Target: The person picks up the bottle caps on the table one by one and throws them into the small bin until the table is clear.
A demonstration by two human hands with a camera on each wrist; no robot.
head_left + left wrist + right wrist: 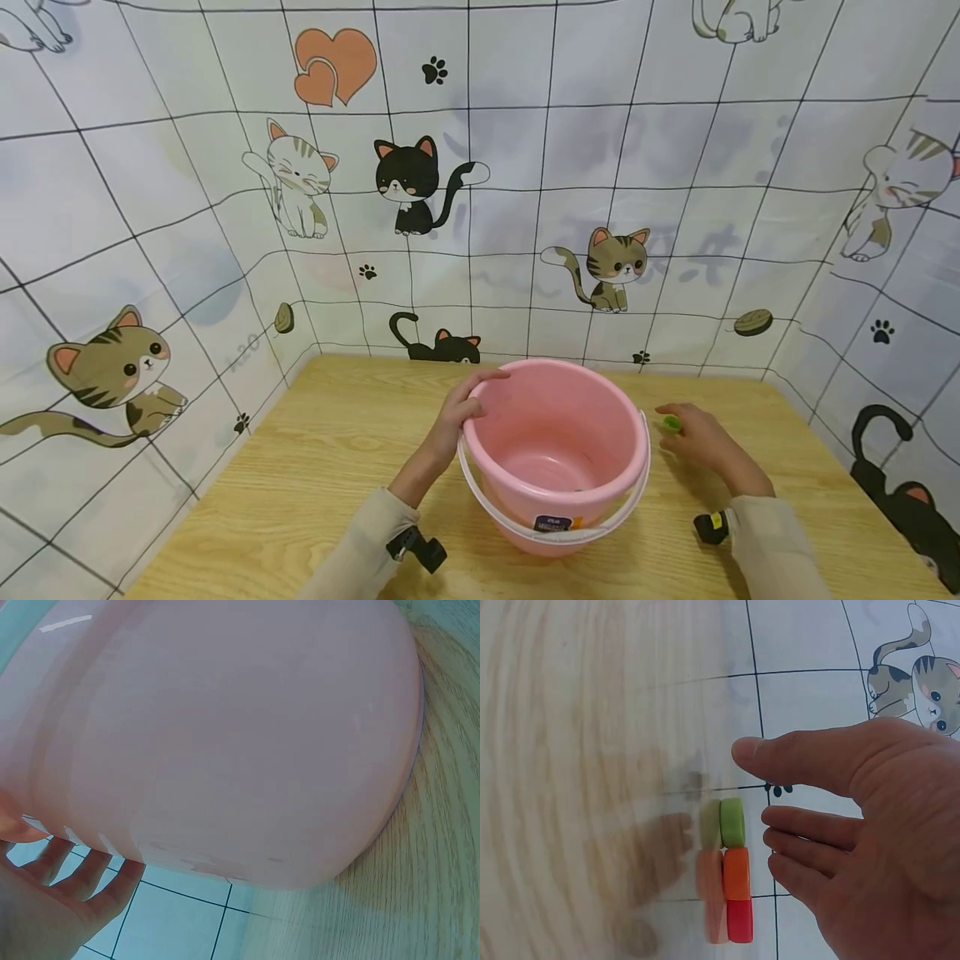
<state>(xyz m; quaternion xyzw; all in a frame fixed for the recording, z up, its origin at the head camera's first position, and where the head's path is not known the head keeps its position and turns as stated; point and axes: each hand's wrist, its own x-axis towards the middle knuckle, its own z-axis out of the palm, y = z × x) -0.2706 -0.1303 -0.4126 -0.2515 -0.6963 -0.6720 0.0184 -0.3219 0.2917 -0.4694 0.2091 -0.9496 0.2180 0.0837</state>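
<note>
Green piece point(672, 424) partly hidden by right hand point(703, 439) (head view).

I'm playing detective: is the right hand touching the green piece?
Apart: the right wrist view shows a clear gap between the right hand and the green piece.

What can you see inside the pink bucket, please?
The pink bucket shows its far inner wall and part of its floor, with a small dark patch by the near rim, too small to identify. The near rim hides the rest of the floor.
</note>
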